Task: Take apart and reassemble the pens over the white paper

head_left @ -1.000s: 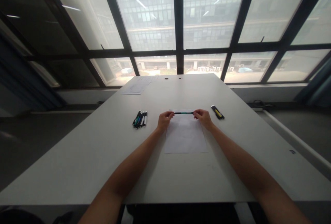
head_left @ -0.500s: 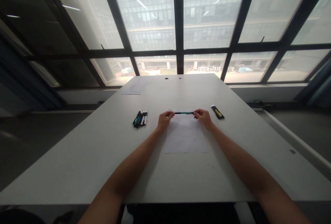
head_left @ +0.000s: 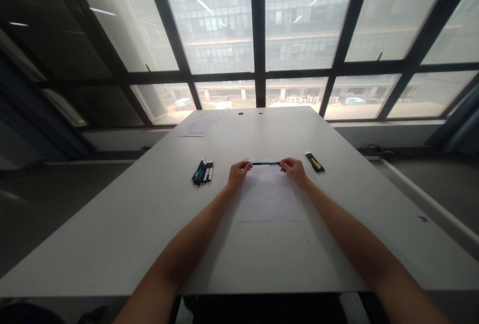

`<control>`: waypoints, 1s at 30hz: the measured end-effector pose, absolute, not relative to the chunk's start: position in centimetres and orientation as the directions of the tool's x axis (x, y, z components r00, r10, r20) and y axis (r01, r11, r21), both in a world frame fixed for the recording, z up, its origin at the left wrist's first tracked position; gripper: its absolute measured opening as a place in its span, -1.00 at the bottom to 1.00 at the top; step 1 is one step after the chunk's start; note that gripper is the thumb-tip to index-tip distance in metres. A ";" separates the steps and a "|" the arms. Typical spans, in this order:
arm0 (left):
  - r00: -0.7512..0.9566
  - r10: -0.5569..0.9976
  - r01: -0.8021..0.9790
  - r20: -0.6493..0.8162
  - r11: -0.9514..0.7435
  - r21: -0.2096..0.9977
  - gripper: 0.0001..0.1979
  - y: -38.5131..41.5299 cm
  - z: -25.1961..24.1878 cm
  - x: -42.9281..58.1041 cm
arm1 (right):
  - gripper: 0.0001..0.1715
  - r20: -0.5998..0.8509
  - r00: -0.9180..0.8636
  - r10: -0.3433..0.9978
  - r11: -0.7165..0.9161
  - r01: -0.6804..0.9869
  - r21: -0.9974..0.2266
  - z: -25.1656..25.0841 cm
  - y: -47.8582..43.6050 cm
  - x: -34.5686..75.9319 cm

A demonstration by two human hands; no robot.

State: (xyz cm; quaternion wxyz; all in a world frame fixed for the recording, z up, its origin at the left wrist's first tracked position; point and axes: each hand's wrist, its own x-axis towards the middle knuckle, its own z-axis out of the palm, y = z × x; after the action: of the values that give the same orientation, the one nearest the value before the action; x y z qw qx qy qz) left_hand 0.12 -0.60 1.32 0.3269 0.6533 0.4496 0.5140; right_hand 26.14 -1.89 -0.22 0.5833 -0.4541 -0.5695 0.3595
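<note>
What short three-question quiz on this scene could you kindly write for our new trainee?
1. Multiple choice: the pen between the left hand and the right hand shows black and which other colour: (a) yellow, (b) green, or (c) red?
2. True or false: the larger pen group lies on top of the sheet of paper.
3. Fill in: the smaller pen group lies nearer the ____ hand.

Key: 1 b. 2 False; the larger pen group lies on the table, apart from the sheet of paper. 3 Right.

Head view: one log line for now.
left hand, right hand: pinching pen by opposite ends | paper: beneath pen | left pens, right pens: on table
</note>
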 end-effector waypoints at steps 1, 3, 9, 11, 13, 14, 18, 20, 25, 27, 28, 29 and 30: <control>0.069 0.923 0.253 0.378 -0.383 0.888 -0.70 -0.6 1.3 0.1 | -0.56 0.339 0.092 0.936 0.330 0.100 -0.939 -0.3 -1.9 26.2; 0.071 0.922 0.260 0.380 -0.385 0.886 -0.70 -0.6 1.4 0.1 | -0.56 0.340 0.090 0.936 0.331 0.103 -0.938 -0.4 -1.8 26.2; 0.072 0.916 0.267 0.394 -0.398 0.877 -0.68 -0.5 1.2 0.1 | -0.58 0.336 0.086 0.938 0.326 0.107 -0.939 -0.6 -1.7 26.3; 0.070 0.916 0.274 0.394 -0.398 0.876 -0.68 -0.4 1.1 0.1 | -0.60 0.342 0.086 0.936 0.333 0.102 -0.937 -0.5 -1.7 26.2; 0.073 0.918 0.283 0.391 -0.395 0.874 -0.68 -0.4 1.1 0.1 | -0.61 0.347 0.082 0.934 0.339 0.096 -0.936 -0.5 -1.7 26.2; 0.073 0.919 0.286 0.389 -0.393 0.874 -0.68 -0.4 1.0 0.0 | -0.62 0.347 0.082 0.934 0.339 0.096 -0.936 -0.4 -1.7 26.2; 0.077 0.918 0.289 0.388 -0.393 0.873 -0.68 -0.4 1.0 0.1 | -0.64 0.348 0.081 0.934 0.339 0.110 -0.934 -0.4 -1.7 26.2; 0.079 0.917 0.290 0.392 -0.397 0.871 -0.68 -0.4 1.1 0.1 | -0.64 0.346 0.083 0.935 0.336 0.112 -0.935 -0.5 -1.7 26.2; 0.081 0.915 0.287 0.395 -0.401 0.870 -0.66 -0.7 1.4 0.1 | -0.62 0.340 0.082 0.937 0.331 0.105 -0.938 -0.5 -1.7 26.2; 0.083 0.917 0.286 0.391 -0.397 0.872 -0.66 -0.6 1.3 0.1 | -0.62 0.343 0.076 0.936 0.334 0.108 -0.936 -0.4 -1.7 26.2; 0.083 0.918 0.286 0.388 -0.395 0.873 -0.66 -0.6 1.3 0.0 | -0.62 0.344 0.076 0.936 0.335 0.110 -0.936 -0.4 -1.7 26.1; 0.082 0.918 0.287 0.387 -0.394 0.873 -0.66 -0.6 1.2 0.0 | -0.62 0.343 0.077 0.936 0.334 0.112 -0.936 -0.4 -1.8 26.1; 0.082 0.919 0.288 0.386 -0.393 0.873 -0.65 -0.5 1.1 0.0 | -0.63 0.342 0.077 0.936 0.333 0.112 -0.936 -0.4 -1.8 26.1</control>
State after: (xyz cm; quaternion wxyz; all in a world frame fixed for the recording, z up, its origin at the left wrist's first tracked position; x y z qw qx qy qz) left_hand 0.00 -0.51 1.12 0.3132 0.6654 0.4534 0.5037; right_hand 26.10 -1.78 -0.37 0.5767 -0.4538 -0.5777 0.3573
